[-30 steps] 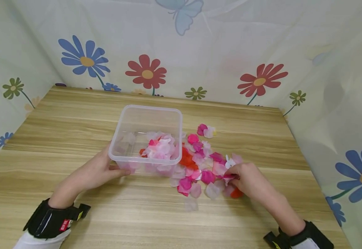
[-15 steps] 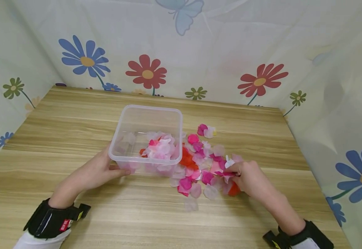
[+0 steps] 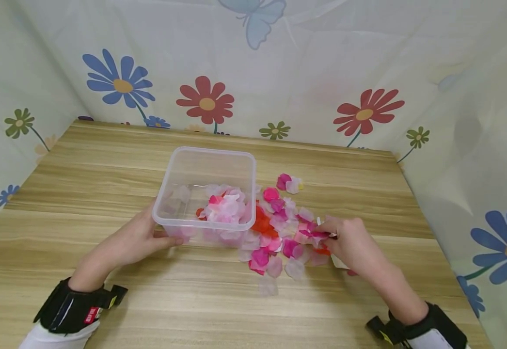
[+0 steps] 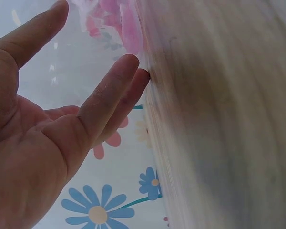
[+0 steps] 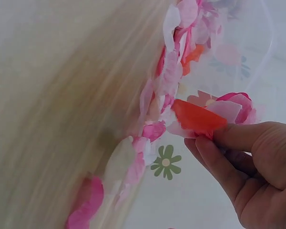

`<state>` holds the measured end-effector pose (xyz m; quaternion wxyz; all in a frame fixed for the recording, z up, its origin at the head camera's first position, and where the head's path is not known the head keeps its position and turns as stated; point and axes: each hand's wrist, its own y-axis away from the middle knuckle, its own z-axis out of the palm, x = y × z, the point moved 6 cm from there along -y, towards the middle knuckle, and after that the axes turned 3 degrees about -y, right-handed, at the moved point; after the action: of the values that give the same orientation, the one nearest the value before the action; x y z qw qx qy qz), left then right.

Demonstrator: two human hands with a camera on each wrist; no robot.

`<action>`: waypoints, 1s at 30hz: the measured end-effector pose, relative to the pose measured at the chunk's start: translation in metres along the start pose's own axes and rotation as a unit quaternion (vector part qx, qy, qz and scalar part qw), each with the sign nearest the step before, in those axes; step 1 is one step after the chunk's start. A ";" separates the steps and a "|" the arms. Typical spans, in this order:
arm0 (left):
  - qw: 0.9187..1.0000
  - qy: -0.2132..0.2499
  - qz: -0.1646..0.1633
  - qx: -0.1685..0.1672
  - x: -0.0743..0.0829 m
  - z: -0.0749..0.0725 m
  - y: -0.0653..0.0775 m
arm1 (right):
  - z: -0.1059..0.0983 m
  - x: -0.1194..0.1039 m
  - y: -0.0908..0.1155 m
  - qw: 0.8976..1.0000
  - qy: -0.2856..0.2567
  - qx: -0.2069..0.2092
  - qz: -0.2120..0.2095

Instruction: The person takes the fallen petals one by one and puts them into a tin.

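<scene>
Pinching several petals [image 5: 199, 118] over the pile [image 3: 290, 247] beside the box [image 3: 212, 167], the right hand [image 3: 354, 245] should squeeze lightly, as thin petals likely crease; the left hand [image 3: 134, 240], fingers extended, braces the box on the surface [image 3: 170, 303].

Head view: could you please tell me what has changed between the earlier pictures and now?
The right hand moved slightly up the picture, pinching petals; an orange petal at its fingers moved up too. A pale petal now shows beneath the hand. The plastic box and the left hand beside it stayed.
</scene>
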<state>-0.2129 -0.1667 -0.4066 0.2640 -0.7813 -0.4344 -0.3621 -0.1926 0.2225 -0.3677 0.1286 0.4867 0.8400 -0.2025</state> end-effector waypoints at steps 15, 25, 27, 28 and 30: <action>1.000 0.012 0.003 -0.002 0.001 0.001 0.000 | -0.011 -0.015 -0.013 1.000 -0.012 0.023 -0.011; 1.000 0.015 0.003 -0.004 0.002 0.001 0.000 | -0.020 -0.031 -0.025 0.996 -0.037 0.057 -0.051; 1.000 0.015 0.002 -0.005 0.002 0.001 0.000 | -0.021 -0.036 -0.028 0.996 -0.039 0.060 -0.056; 1.000 0.015 0.002 -0.005 0.002 0.001 0.000 | -0.022 -0.038 -0.028 0.995 -0.041 0.063 -0.059; 1.000 0.017 0.001 -0.007 0.002 0.001 0.000 | -0.023 -0.042 -0.031 0.994 -0.045 0.070 -0.067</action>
<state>-0.2116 -0.1649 -0.4056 0.2665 -0.7773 -0.4268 -0.3777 -0.1990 0.1878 -0.3232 0.1176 0.4279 0.8476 -0.2909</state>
